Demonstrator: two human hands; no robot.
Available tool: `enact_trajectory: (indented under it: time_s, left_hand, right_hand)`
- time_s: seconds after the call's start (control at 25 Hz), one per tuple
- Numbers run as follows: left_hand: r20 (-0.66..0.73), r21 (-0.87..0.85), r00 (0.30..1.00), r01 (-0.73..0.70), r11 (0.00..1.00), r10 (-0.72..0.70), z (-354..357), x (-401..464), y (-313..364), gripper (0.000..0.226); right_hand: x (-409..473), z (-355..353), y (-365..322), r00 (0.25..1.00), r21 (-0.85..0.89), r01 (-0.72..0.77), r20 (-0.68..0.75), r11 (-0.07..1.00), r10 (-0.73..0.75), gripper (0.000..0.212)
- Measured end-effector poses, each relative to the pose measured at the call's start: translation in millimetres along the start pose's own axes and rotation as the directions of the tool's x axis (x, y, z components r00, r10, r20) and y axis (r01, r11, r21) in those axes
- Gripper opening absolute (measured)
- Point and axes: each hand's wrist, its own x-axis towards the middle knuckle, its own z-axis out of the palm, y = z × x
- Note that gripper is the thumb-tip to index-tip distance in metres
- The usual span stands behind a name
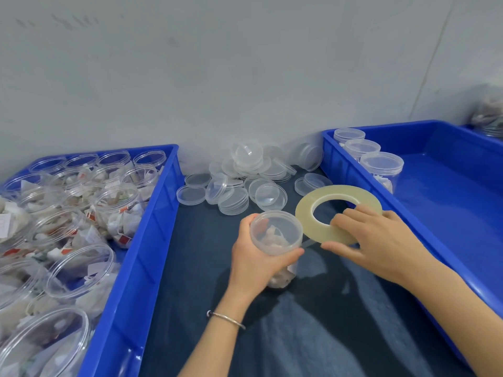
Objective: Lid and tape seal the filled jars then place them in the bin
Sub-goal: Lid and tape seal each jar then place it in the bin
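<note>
So the left hand [257, 263] is wrapped around the lidded jar [276, 235], which stands upright (long axis vertical, lid up) on the dark surface [313, 322] between the two bins. The right hand [379, 240] pinches the tape roll [339, 213] just right of the jar, roll tilted, a short strip bridging to the lid seam. Sealed jars sit in the right bin [449, 202], far corner.
</note>
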Motion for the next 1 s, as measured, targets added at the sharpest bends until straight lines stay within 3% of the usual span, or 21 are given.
enact_trajectory:
  time_s: [0.24, 0.36, 0.48, 0.56, 0.68, 0.84, 1.0]
  left_hand:
    - [0.123, -0.012, 0.992, -0.040, 0.999, 0.041, -26, 11, -4, 0.076]
    - [0.170, -0.026, 0.984, -0.040, 0.999, 0.044, -40, 15, -6, 0.075]
    - [0.290, -0.018, 0.955, -0.051, 0.999, 0.054, -41, 14, -3, 0.079]
    - [0.350, -0.006, 0.935, -0.056, 0.998, 0.054, -37, 13, 0, 0.083]
    - [0.398, -0.011, 0.916, -0.051, 0.999, 0.051, -35, 14, 2, 0.088]
    - [0.452, -0.143, 0.892, 0.060, 0.988, 0.011, -41, 15, -2, 0.090]
    - [0.549, -0.099, 0.836, 0.080, 0.992, -0.013, -50, 24, 3, 0.074]
  right_hand:
    - [-5, 2, -1, 0.989, 0.021, 0.002, -0.149, 1.000, 0.001, 0.044]
    - [-10, 6, 10, 0.971, 0.008, -0.049, -0.233, 0.999, 0.050, 0.052]
    - [-4, 10, 13, 0.975, 0.022, -0.158, -0.151, 0.987, 0.160, 0.074]
    - [4, 12, 8, 0.971, 0.026, -0.220, -0.088, 0.975, 0.222, 0.077]
    - [17, 14, 0, 0.973, -0.045, -0.229, -0.021, 0.972, 0.228, 0.088]
    - [25, 22, -9, 0.982, -0.056, -0.187, 0.015, 0.981, 0.188, 0.063]
    - [29, 26, -17, 0.990, -0.001, -0.139, 0.038, 0.990, 0.139, 0.046]
